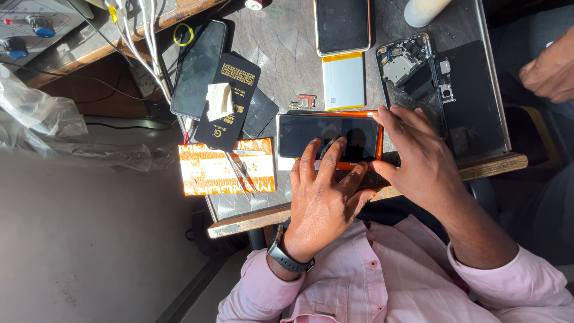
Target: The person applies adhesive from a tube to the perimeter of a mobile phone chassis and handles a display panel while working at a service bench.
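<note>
**Phone with dark screen, held flat on workbench**

Head view. Item in hand: a phone (329, 136) with a dark glass face and an orange rim, lying flat near the front edge of the small workbench (490, 164). The left hand (320, 197) rests on it, fingers spread, fingertips pressing the glass; a dark watch (287, 256) sits on that wrist. The right hand (418, 158) cups the phone's right end, index finger along the top corner, thumb at the lower edge, fingers loosely apart. Both sleeves are pink.

Around it: an orange printed box (227, 166) just left of the phone, with tweezers (239, 170) lying across it. Behind that, a black card (230, 101) carrying a folded white scrap (219, 100), and a second dark phone (198, 69) beside it. Behind the held phone, a white and yellow battery (343, 81) and another phone (342, 25). To the right, an opened phone body (412, 63) with its insides showing. Another person's hand (550, 72) is at the far right, apart from the bench.
</note>
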